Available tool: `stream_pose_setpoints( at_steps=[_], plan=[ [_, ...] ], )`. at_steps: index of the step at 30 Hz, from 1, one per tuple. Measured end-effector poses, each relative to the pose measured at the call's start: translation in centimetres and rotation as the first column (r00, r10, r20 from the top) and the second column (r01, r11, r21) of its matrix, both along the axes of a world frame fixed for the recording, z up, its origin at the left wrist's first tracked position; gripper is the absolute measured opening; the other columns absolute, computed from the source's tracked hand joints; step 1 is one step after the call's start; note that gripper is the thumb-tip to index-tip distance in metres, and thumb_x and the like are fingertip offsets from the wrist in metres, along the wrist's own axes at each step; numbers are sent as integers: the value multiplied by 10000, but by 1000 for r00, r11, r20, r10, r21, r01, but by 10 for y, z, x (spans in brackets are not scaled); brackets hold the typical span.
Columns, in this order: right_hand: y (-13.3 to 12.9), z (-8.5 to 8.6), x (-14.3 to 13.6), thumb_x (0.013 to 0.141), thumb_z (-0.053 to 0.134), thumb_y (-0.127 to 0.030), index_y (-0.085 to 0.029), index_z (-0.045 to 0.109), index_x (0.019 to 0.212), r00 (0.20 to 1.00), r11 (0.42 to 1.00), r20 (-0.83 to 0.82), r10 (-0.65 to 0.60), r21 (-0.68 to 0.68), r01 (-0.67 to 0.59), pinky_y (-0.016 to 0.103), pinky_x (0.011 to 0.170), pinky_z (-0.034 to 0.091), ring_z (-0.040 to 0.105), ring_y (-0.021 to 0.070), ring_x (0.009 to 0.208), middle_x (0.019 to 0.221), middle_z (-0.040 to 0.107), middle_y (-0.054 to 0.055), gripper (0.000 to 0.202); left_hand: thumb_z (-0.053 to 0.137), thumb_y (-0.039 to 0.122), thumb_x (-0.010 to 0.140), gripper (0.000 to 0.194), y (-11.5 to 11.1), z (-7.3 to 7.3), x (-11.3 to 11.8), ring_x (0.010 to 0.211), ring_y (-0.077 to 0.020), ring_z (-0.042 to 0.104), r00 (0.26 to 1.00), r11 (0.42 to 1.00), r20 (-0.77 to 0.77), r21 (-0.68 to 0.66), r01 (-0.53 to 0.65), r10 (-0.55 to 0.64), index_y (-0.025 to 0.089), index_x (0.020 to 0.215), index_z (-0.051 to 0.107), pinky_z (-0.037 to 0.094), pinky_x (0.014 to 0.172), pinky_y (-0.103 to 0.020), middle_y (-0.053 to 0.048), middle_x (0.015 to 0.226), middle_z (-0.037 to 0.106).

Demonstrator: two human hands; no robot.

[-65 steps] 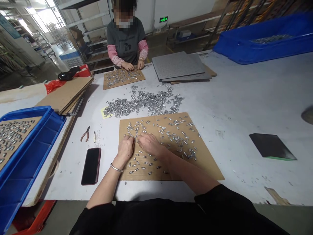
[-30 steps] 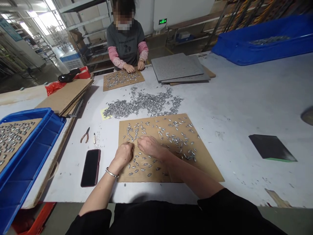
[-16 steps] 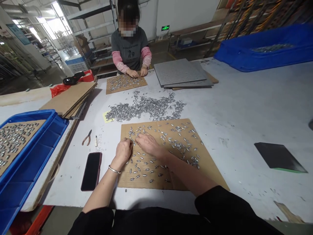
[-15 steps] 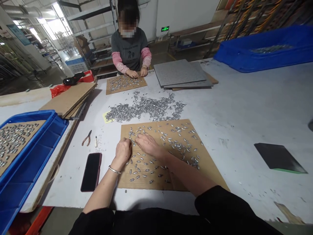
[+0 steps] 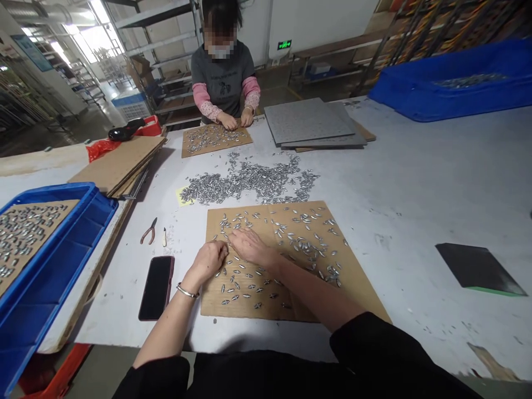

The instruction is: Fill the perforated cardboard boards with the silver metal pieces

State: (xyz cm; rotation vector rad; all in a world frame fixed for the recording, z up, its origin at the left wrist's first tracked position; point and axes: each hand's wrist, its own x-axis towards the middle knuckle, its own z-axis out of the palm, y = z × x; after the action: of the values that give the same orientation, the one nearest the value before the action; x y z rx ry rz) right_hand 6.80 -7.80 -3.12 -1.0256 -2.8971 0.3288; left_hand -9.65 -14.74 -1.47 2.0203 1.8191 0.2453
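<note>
Evidently, both hands, left (image 5: 211,258) and right (image 5: 249,245), curl over the cardboard (image 5: 349,299); whether they grip anything is hidden.

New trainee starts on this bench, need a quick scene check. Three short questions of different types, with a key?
1. True or false: a bracelet circles the wrist of the camera wearer's left hand.
2. What lies between the near cardboard sheet and the far cardboard sheet?
a) a pair of pliers
b) a heap of small metal pieces
c) a roll of tape
3. Fill in the side, as the wearer sees it: the phone lies to the ____ of the near cardboard sheet.
Key: 1 true; 2 b; 3 left
</note>
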Motion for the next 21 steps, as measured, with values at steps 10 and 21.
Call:
stream_pose_setpoints(
  at_steps=[10, 21],
  plan=[
    [-14, 11, 16, 1022, 433, -199, -144, 721, 1042, 995, 995, 83, -49, -82, 56, 294, 841, 436, 670, 224, 978, 1066, 726, 136, 293, 546, 72, 866, 191, 6, -11, -3, 794, -183, 648, 998, 998, 35, 24, -53, 52, 194, 763, 650, 477, 759, -271, -54, 842, 689],
    [10, 24, 9, 1040, 428, -207, -177, 721, 1096, 991, 991, 64, -118, -51, 121, 326, 925, 431, 646, 234, 1053, 1126, 711, 123, 300, 556, 153, 932, 142, 21, -9, -31, 903, -213, 679, 959, 950, -30, 149, -276, 283, 174, 952, 695, 505, 863, -321, -91, 979, 705]
  ],
)
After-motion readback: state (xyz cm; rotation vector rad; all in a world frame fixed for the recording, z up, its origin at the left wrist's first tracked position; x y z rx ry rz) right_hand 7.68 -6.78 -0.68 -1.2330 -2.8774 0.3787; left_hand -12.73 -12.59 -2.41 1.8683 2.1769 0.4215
